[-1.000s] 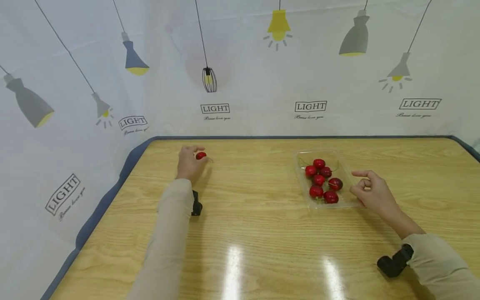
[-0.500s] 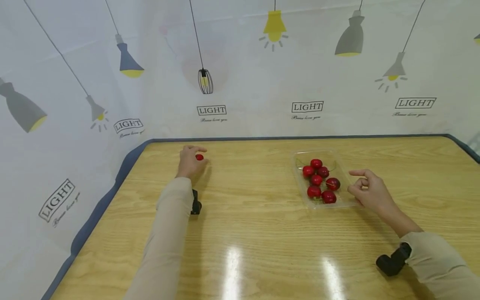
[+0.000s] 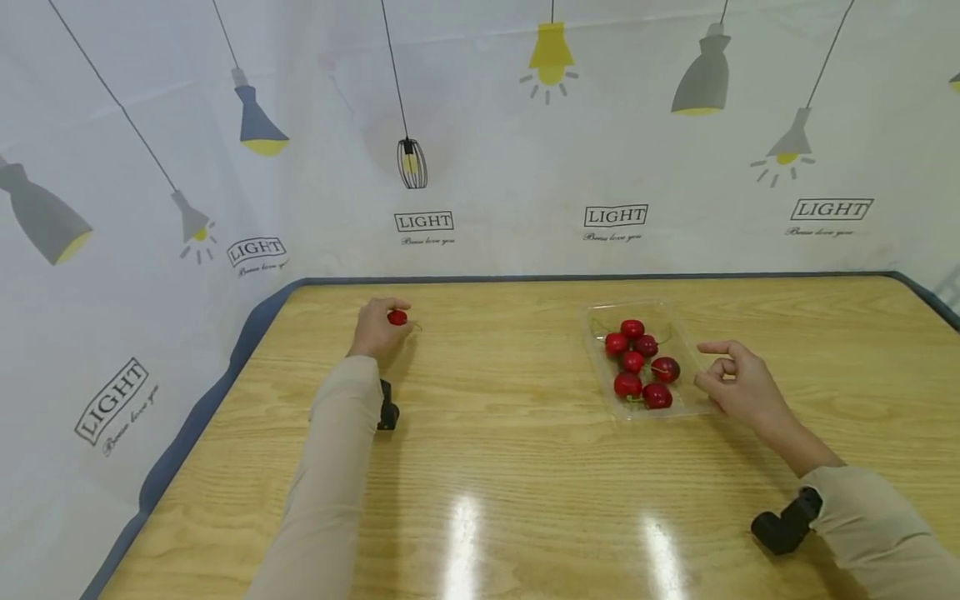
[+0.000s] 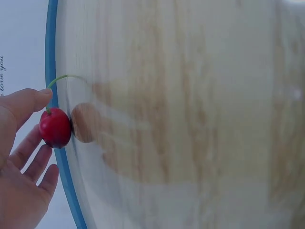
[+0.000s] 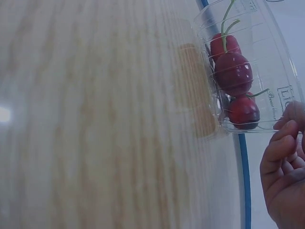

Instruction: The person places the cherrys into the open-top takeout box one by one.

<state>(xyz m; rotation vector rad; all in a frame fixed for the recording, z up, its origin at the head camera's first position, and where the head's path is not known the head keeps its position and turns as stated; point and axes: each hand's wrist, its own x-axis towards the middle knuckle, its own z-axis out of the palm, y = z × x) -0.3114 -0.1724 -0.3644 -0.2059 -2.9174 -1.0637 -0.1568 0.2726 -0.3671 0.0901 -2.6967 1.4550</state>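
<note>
My left hand (image 3: 380, 327) pinches a single red cherry (image 3: 397, 317) near the far left of the wooden table. In the left wrist view, the thumb lies against the green stem of this cherry (image 4: 55, 128), with fingers behind the fruit. The cherry sits at or just above the tabletop; contact is hard to tell. On the right stands a clear plastic tray (image 3: 609, 398) with several red cherries (image 3: 633, 361) in it. My right hand (image 3: 742, 387) holds the tray's right rim between thumb and forefinger, as the right wrist view of the hand (image 5: 286, 176) also shows.
The wooden table (image 3: 495, 417) has a dark blue edge along its back and left sides. A white printed curtain (image 3: 487, 167) hangs right behind it. Black wrist cameras sit under both sleeves, the right camera (image 3: 783, 523) close over the tabletop.
My left hand has sunk slightly toward the table with the cherry. The head view has shifted a little. My right hand and the tray stay in place.
</note>
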